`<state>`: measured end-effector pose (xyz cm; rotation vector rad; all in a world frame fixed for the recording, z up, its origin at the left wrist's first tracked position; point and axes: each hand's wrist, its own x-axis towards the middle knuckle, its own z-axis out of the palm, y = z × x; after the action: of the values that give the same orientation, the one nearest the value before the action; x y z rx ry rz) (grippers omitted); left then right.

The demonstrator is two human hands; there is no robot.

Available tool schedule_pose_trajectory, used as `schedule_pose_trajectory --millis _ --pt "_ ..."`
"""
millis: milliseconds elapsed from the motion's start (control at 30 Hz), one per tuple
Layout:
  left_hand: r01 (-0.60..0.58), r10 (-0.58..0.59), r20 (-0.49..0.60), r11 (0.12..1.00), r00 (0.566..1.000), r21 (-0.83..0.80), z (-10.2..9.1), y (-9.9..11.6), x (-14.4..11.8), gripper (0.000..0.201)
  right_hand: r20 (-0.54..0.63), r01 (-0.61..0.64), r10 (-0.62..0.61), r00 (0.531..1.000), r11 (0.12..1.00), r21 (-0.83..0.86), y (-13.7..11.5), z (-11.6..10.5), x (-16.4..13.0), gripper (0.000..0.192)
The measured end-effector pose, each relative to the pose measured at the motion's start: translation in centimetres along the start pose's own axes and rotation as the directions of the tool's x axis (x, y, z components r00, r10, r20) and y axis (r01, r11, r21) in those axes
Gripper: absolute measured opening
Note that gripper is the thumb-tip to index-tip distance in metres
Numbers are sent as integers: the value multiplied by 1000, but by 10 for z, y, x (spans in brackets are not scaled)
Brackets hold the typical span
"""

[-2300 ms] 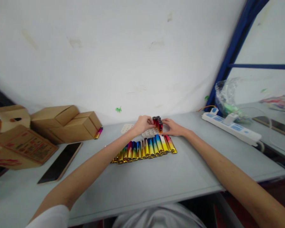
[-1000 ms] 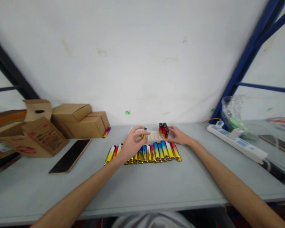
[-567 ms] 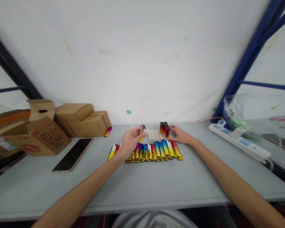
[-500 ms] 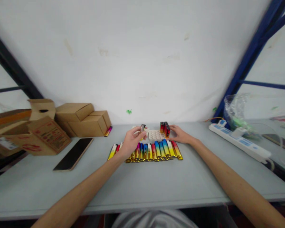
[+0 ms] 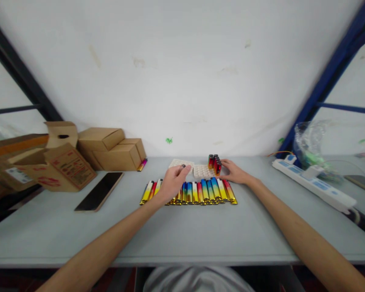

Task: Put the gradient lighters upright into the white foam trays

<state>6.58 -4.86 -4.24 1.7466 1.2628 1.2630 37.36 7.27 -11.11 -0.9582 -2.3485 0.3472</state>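
My left hand pinches one lighter above the row; right hand, open, steadies the tray beside it.

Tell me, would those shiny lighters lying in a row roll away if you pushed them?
Probably not far. The row of lighters lies flat and packed side by side on the table, so they likely brace each other. Their glossy shells look slippery, so one might slide. The left hand rests over some.
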Motion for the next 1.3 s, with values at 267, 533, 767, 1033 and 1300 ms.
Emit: schedule_pose_trajectory --millis 267,533,767,1033,1300 --pt "-19 18 14 998 1000 61 -2 3 -2 40 7 -16 16 1000 1000 -10 -1 -1 0 69" --pt "39 -37 50 998 998 -39 0 3 -2 45 -2 -3 3 1000 1000 -20 0 0 1 70" --pt "166 -96 282 958 955 -235 9 6 13 35 -5 20 -20 1000 999 -32 6 3 2 73" --pt "-68 114 265 982 958 -178 52 -8 72 36 -7 37 -37 999 999 -29 4 3 3 71" --pt "-207 207 121 978 971 -9 63 -15 87 22 -20 31 -31 999 999 -19 3 3 3 70"
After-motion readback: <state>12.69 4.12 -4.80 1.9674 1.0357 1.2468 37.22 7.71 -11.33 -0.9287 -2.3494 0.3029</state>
